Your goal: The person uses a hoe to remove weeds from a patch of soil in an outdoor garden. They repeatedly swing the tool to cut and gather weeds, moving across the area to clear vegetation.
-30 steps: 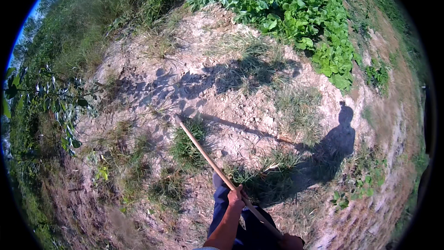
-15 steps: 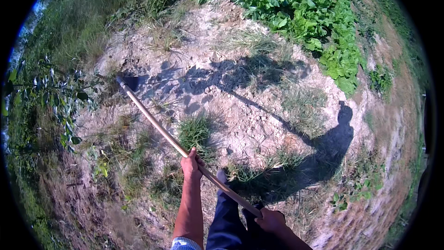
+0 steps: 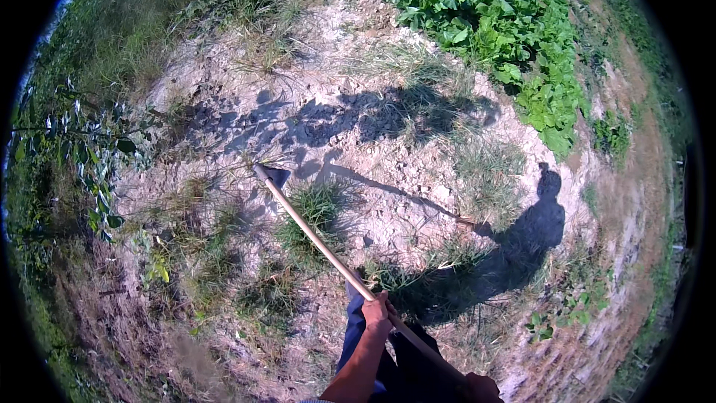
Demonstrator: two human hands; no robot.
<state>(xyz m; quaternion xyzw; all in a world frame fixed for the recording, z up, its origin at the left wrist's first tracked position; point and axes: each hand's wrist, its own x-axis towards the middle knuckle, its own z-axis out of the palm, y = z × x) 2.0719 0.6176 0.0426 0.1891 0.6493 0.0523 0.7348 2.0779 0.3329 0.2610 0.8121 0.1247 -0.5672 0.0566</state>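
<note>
Okay, nearest stuff first. Right hand (image 3: 481, 388) is down at the bottom edge, at the butt end of a hoe (image 3: 306, 230). It's pretty shaded, but the grip looks wrapped around the wood. Dark blue trousers (image 3: 354, 336) show on both sides of the hoe, just under the handle. A bit further up the handle there's the left hand (image 3: 378, 312), with its grip clearly closed round the hoe, fingers curled over the top.

The hoe itself slants away from the hands, up and to the left. Right of its handle, just past the left hand, there's a shaded patch of grass (image 3: 425, 283), and left of the handle sits a scruffy weed clump (image 3: 265, 295). A greener grass tuft (image 3: 321, 205) sits right by the upper handle, which crosses over part of it. Then the dark blade (image 3: 276, 175) at the far end, over pale, crumbly soil (image 3: 395, 172). Can't tell if it's touching the dirt.

The person's shadow (image 3: 533, 224) falls well off to the right of the hoe. A leafy branch (image 3: 97, 142) hangs out to the left of the blade. Way beyond the hoe: big leafy greens (image 3: 500, 22) up on the right, tall grass (image 3: 171, 30) up on the left.
</note>
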